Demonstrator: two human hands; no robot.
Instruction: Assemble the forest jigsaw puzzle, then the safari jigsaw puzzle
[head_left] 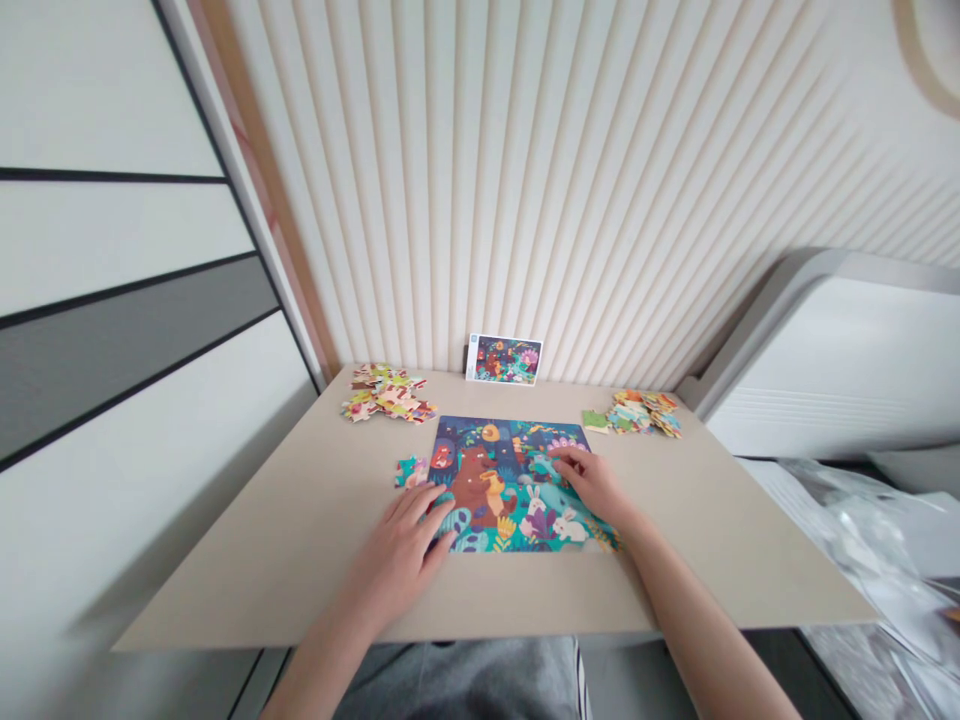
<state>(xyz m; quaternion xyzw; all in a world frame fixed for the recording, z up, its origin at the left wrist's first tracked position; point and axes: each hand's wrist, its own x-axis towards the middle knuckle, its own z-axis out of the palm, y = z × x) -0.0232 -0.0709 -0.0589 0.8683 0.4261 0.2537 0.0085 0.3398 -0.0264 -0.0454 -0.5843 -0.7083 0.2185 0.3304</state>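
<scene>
A colourful jigsaw puzzle (480,485) with a bear, white rabbits and plants lies flat on the table in front of me. My left hand (409,535) rests over its lower left edge, fingers spread and holding nothing. Bent fingers of my right hand (592,482) press together at the puzzle's right side, over a teal puzzle piece (541,466); the fingertips partly cover the spot they touch. Just left of the puzzle, near my left fingers, are some loose teal and pink pieces (409,472).
Behind the puzzle, a picture card (504,360) leans upright against the ribbed wall (450,200). Piles of loose pieces lie at the back left (386,392) and back right (641,412) of the beige table (300,560). A plastic-wrapped heap (862,530) is beyond its right edge.
</scene>
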